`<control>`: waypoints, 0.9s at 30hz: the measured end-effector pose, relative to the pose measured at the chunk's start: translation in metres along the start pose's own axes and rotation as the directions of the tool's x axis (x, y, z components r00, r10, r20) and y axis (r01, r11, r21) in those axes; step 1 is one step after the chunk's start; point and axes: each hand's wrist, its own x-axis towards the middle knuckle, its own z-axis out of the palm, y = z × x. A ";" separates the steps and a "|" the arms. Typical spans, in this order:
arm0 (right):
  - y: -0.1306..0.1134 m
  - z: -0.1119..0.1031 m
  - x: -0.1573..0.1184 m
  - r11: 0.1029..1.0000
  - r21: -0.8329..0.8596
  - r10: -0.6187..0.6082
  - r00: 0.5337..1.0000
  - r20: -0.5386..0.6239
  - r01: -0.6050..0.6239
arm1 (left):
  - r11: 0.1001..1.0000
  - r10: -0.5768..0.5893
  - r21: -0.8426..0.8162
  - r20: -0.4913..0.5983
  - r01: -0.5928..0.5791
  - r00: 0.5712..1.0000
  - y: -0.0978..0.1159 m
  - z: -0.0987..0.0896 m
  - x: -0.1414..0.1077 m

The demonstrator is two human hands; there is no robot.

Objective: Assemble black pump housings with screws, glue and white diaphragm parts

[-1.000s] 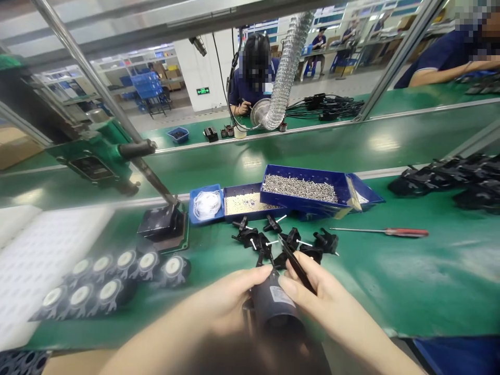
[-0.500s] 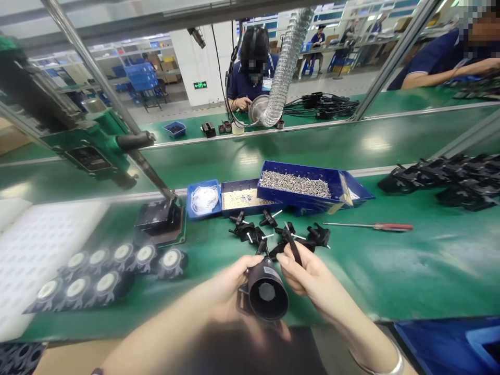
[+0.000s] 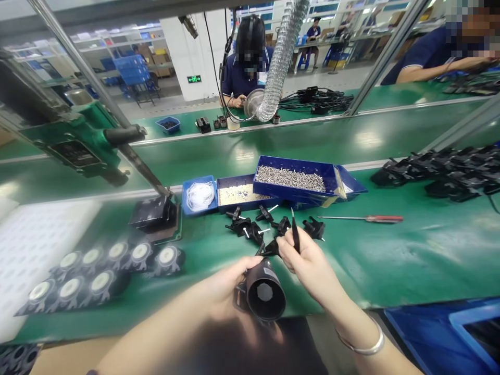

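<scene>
My left hand (image 3: 230,284) is closed round a black cylindrical housing (image 3: 266,292), whose round open end faces me. Just right of it, my right hand (image 3: 302,255) grips black tweezers (image 3: 296,234) with the tip pointing up and away, apart from the housing. Beyond both hands lie several small black parts (image 3: 255,233), some with white pins sticking out. A screwdriver (image 3: 385,219) with a red handle rests to the right of them.
Blue bins hold screws (image 3: 291,179), small pale pieces (image 3: 238,195) and white tubing (image 3: 200,196). A green press (image 3: 84,138) stands left, behind rows of round black-and-white parts (image 3: 102,281). Black assemblies (image 3: 453,179) lie right. A person (image 3: 248,62) sits opposite.
My right hand has drawn slightly away from the housing, and the tweezers now point more upright. My left hand keeps its hold. The whole view has shifted a little.
</scene>
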 end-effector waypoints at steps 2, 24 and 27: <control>0.000 -0.002 0.000 0.991 0.123 0.051 0.998 0.044 -0.056 | 1.000 0.013 -0.005 -0.027 -0.013 1.000 0.000 -0.001 0.000; 0.002 -0.003 -0.008 0.948 0.231 0.114 0.911 0.396 -0.219 | 0.994 -0.071 0.092 0.058 0.066 0.996 0.000 -0.007 0.007; 0.003 -0.005 -0.007 0.981 0.116 0.101 0.926 0.364 -0.153 | 0.992 0.013 0.127 -0.013 -0.011 1.000 -0.001 -0.001 0.003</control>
